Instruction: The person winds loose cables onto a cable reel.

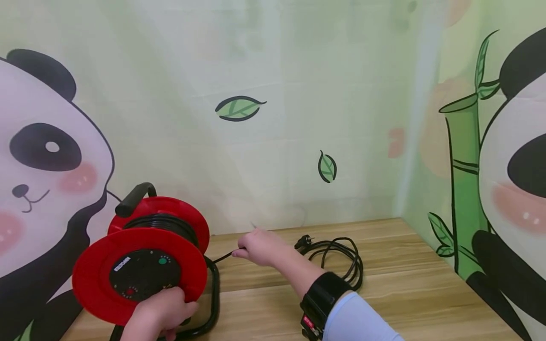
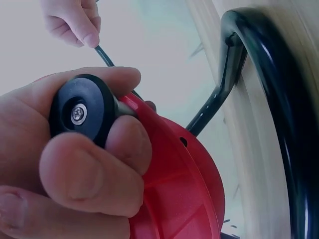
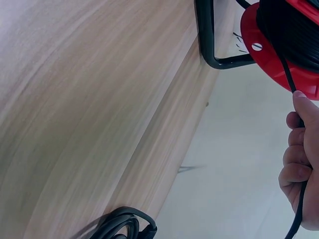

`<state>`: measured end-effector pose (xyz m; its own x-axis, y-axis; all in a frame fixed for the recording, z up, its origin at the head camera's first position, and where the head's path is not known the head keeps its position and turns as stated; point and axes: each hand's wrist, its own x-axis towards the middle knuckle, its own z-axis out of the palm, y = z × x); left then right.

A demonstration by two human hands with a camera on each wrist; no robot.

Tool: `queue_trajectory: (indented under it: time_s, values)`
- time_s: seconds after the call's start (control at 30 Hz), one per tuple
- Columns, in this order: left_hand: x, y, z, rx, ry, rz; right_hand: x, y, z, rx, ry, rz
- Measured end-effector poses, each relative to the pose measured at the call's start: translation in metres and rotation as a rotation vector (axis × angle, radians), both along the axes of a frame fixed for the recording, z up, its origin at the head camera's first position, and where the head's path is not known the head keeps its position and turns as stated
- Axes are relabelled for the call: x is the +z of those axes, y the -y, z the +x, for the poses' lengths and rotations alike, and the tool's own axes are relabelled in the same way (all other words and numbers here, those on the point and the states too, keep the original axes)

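A red cable reel (image 1: pixel 141 277) with black cable wound on its drum (image 1: pixel 164 222) stands on the left of the wooden table. My left hand (image 1: pixel 164 310) grips the black crank knob (image 2: pixel 82 112) on the reel's front disc, its fingers curled round it in the left wrist view. To the right of the reel, my right hand (image 1: pixel 261 247) holds the black cable (image 3: pixel 286 69), which runs from the drum into the curled fingers and hangs out below them in the right wrist view.
A loose coil of black cable with a plug (image 1: pixel 304 242) lies on the table (image 1: pixel 392 265) beyond my right forearm. The reel's black tube stand (image 1: pixel 215 293) rests on the wood. A panda-printed curtain (image 1: pixel 273 57) hangs behind.
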<state>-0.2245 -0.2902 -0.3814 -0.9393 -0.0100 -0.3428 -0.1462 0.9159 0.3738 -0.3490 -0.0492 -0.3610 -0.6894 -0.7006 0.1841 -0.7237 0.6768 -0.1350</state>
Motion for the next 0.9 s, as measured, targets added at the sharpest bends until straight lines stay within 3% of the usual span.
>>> queue_trajectory:
  time_s: [0.23,0.43,0.7,0.9]
  values:
    - [-0.005,-0.002,0.001,0.007,0.007,0.023,-0.004,-0.004,0.003,0.004,0.013,0.000]
    - [-0.004,-0.005,-0.001,-0.001,-0.002,0.024,0.003,-0.020,0.000,-0.009,0.043,-0.007]
    - [-0.002,-0.002,-0.002,0.014,-0.007,0.007,0.012,-0.073,-0.019,-0.134,0.117,-0.113]
    - [-0.008,0.002,-0.006,0.027,-0.003,0.017,0.011,-0.118,-0.029,-0.132,0.127,-0.191]
